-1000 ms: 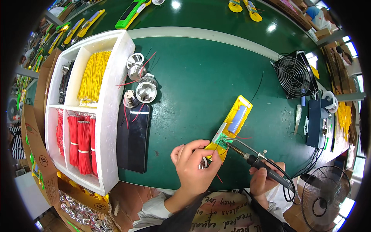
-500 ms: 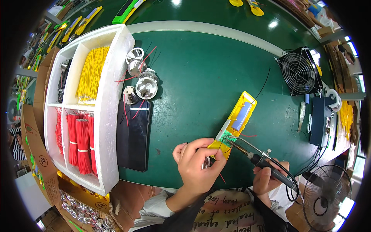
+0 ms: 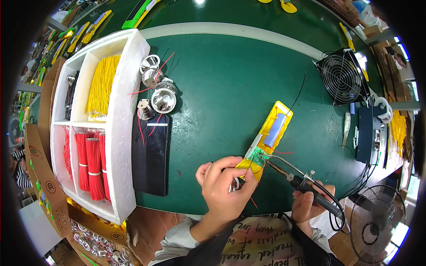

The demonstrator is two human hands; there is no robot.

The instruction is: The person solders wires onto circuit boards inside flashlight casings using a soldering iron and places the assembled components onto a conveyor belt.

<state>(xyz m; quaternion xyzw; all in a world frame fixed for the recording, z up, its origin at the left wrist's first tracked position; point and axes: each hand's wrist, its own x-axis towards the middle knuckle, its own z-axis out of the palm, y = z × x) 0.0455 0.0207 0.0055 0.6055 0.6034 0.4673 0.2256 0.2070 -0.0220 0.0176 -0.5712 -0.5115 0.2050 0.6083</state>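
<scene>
yellow casing: toward the desk's near edge, right of middle | right hand: fingers wrapped round the soldering iron | left hand: fingers bunched at the casing, can't tell on what | imo steady iron, quick tip contact on the green board

Bench is bright w/ glare up top, R windows blown, edges warped.

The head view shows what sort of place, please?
Probably an electronics assembly workshop, given the black-handled soldering iron, yellow plastic casing with green circuit board, and white foam wire box.
</scene>
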